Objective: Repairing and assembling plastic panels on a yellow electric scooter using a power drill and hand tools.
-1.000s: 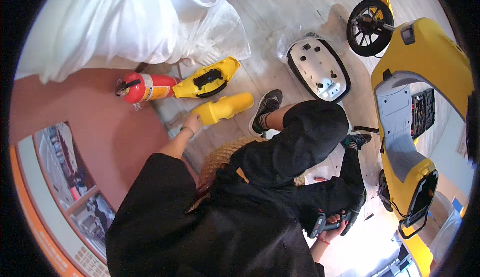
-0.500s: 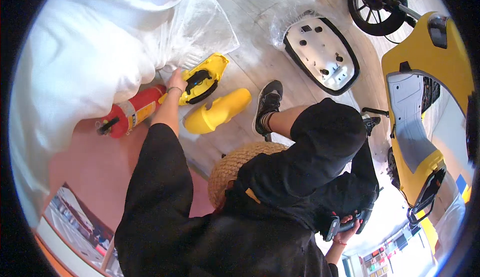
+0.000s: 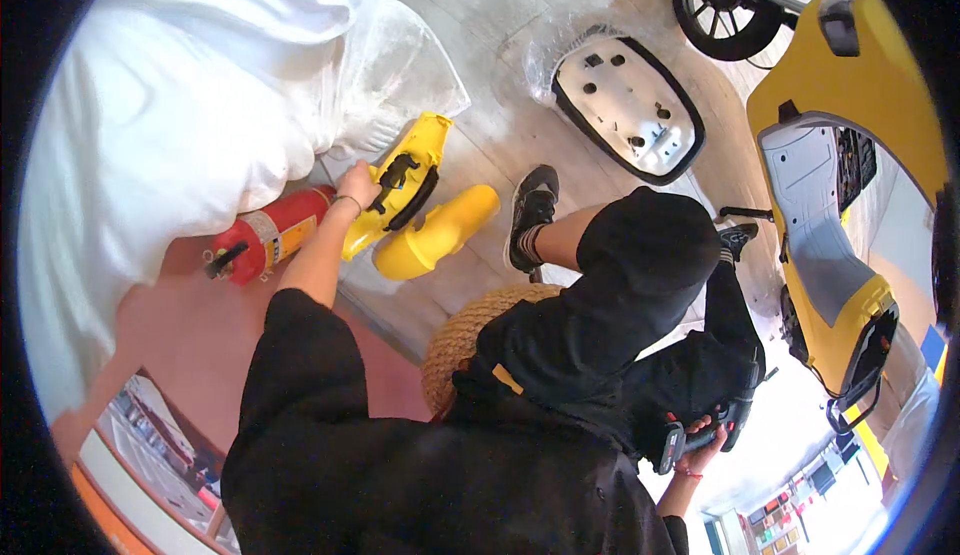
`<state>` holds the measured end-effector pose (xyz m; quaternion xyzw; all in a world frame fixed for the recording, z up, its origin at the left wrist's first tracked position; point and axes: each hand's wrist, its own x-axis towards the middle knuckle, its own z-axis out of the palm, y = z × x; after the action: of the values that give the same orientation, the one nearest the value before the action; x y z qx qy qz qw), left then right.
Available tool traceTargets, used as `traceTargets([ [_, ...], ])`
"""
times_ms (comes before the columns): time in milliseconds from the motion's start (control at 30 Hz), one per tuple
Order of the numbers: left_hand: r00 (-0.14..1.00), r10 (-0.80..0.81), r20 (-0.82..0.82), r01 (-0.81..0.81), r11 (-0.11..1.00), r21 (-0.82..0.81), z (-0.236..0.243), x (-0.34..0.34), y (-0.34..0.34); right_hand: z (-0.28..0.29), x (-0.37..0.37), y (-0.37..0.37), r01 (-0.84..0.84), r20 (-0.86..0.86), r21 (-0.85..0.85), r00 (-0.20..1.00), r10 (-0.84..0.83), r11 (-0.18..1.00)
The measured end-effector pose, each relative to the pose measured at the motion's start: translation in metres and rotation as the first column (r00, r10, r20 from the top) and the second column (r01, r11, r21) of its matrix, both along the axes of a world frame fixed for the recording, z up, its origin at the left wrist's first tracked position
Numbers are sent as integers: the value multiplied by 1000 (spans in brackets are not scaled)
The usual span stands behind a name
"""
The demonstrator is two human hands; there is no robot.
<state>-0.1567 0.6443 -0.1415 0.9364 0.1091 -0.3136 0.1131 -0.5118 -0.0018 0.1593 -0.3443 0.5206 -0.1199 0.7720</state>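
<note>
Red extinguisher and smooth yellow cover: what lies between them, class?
The head view shows a yellow shell with black fittings there, and the left forearm.

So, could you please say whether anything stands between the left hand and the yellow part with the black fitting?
Nothing visible does; the left hand appears to touch the yellow part at its left edge.

Against the left grip (image 3: 358, 186) is a panel (image 3: 421, 153); just right of both, a cover (image 3: 440, 235) lies on the floor (image 3: 485, 95). Left of that grip lies a fire extinguisher (image 3: 268, 240). A drill (image 3: 738, 421) is in the right grip (image 3: 708, 437), a scooter (image 3: 818, 250) beyond, rightward.
</note>
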Motion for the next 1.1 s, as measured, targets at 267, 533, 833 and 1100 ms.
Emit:
traceTargets([
  [267, 955, 262, -140, -288, 701, -652, 165, 20, -24, -10, 11, 5, -63, 89, 41, 994, 60, 997],
  [533, 861, 322, -394, -413, -10, -911, 311, -6, -110, -28, -4, -10, -128, 244, 151, 966, 89, 980],
  [833, 943, 287, -169, -198, 75, -977, 382, -43, -188, -40, -22, -6, -129, 321, 148, 944, 75, 981],
  [1100, 932, 357, -71, -125, 130, -984, 416, -63, -232, -39, -27, -1, -76, 410, 195, 912, -10, 978],
])
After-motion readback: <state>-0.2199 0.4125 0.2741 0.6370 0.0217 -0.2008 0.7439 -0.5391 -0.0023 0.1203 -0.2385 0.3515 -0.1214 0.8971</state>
